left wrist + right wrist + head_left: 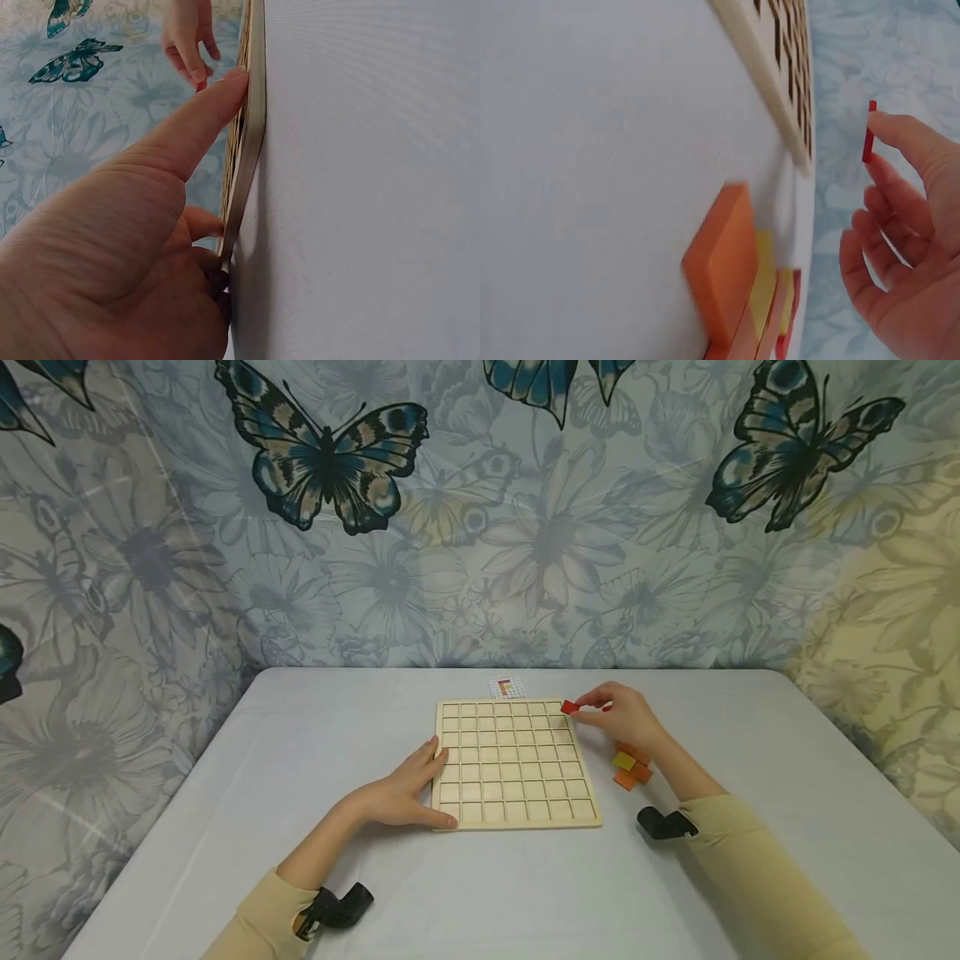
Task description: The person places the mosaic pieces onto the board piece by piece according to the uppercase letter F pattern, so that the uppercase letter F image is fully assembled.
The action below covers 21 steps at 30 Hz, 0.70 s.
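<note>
A square wooden grid board [517,828] lies flat on the white table. My left hand [401,789] steadies it at the left side, the thumb on the near left corner and the fingers along the left edge. In the left wrist view the thumb [202,120] lies over the board's rim [251,127]. My right hand [626,718] pinches a small red square tile [570,707] between thumb and fingertip, over the far right corner of the board. The right wrist view shows this red tile [869,131] edge-on, above the table, with the other fingers loosely curled.
Right of the board lies a small pile of tiles, among them an orange tile [625,779] and a yellow tile [623,761]. A small pattern card [506,687] with a coloured grid lies behind the board. A butterfly-patterned backdrop [555,543] stands past the table's far edge.
</note>
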Each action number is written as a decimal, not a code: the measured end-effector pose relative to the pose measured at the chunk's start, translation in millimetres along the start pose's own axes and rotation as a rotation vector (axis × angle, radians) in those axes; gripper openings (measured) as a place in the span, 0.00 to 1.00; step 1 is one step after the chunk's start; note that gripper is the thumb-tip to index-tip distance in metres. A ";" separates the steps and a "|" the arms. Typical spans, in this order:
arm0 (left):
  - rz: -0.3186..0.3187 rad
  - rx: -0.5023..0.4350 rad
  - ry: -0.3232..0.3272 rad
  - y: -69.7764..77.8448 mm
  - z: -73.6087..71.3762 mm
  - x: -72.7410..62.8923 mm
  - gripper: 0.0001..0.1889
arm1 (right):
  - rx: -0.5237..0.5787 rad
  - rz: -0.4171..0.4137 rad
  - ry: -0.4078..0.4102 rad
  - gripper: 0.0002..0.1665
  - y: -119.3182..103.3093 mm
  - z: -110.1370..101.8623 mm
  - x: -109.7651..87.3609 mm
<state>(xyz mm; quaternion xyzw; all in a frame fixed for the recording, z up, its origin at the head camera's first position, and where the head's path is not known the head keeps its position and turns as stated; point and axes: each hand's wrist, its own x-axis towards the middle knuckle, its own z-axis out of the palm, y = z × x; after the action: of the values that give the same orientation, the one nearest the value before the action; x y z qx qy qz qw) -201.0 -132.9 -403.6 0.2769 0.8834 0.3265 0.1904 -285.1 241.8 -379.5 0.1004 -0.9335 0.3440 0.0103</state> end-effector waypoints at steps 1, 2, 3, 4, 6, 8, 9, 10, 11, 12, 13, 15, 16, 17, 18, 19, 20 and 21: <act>0.000 -0.003 0.001 0.3 -0.2 -0.3 0.58 | 0.009 0.000 -0.006 0.25 -3.7 2.1 1.4; -0.001 -0.004 0.001 0.7 -0.3 -0.7 0.58 | 0.018 -0.001 -0.012 0.25 -7.4 4.4 2.7; 0.000 -0.005 0.003 0.3 -0.3 -0.7 0.58 | 0.027 0.002 -0.015 0.24 -11.2 6.6 4.1; -0.001 -0.003 0.004 0.1 -0.2 -0.9 0.58 | 0.034 -0.001 -0.019 0.24 -14.9 9.0 5.5; -0.001 0.000 0.007 -0.7 0.0 -1.1 0.58 | 0.042 -0.013 -0.021 0.23 -22.3 13.6 8.4; 0.000 0.005 0.010 -1.6 0.3 -1.2 0.58 | 0.052 -0.026 -0.026 0.22 -29.4 18.0 10.8; 0.001 0.005 0.012 -2.2 0.5 -1.0 0.58 | 0.053 -0.033 -0.028 0.21 -32.7 20.3 11.9; 0.001 0.004 0.013 -2.4 0.5 -1.0 0.58 | 0.057 -0.041 -0.035 0.21 -35.5 22.6 12.9; 0.002 0.003 0.014 -2.4 0.5 -1.0 0.58 | 0.058 -0.045 -0.042 0.21 -38.2 25.1 13.9; 0.004 0.001 0.015 -2.4 0.5 -1.0 0.58 | 0.060 -0.046 -0.053 0.21 -40.8 27.6 14.7; 0.006 0.002 0.015 -2.4 0.5 -1.0 0.58 | 0.067 -0.041 -0.064 0.20 -43.3 30.2 15.5; 0.007 0.001 0.014 -2.6 0.6 -0.8 0.57 | 0.069 -0.044 -0.088 0.20 -47.2 35.8 17.2; 0.006 0.000 0.012 -2.3 0.6 -0.9 0.57 | 0.072 -0.039 -0.101 0.20 -48.9 38.8 18.3; 0.005 0.003 0.011 -2.3 0.8 -0.9 0.57 | 0.069 -0.040 -0.111 0.20 -51.0 41.5 19.0; 0.004 0.003 0.010 -2.6 0.9 -0.6 0.57 | 0.064 -0.045 -0.122 0.20 -52.8 44.1 19.7; 0.002 0.005 0.008 -2.8 1.1 -0.2 0.57 | 0.057 -0.056 -0.131 0.19 -54.6 46.5 20.6; -0.001 0.008 0.008 -3.1 1.3 0.2 0.57 | 0.050 -0.068 -0.139 0.19 -56.5 48.9 21.6; -0.003 0.010 0.007 -3.1 1.3 0.6 0.57 | 0.041 -0.081 -0.144 0.18 -58.7 51.1 22.4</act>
<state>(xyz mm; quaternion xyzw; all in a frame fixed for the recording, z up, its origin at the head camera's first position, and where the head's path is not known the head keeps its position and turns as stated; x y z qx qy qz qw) -201.9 -133.9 -406.8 0.2754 0.8862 0.3226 0.1861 -293.2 161.2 -378.9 0.1628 -0.9198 0.3541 -0.0451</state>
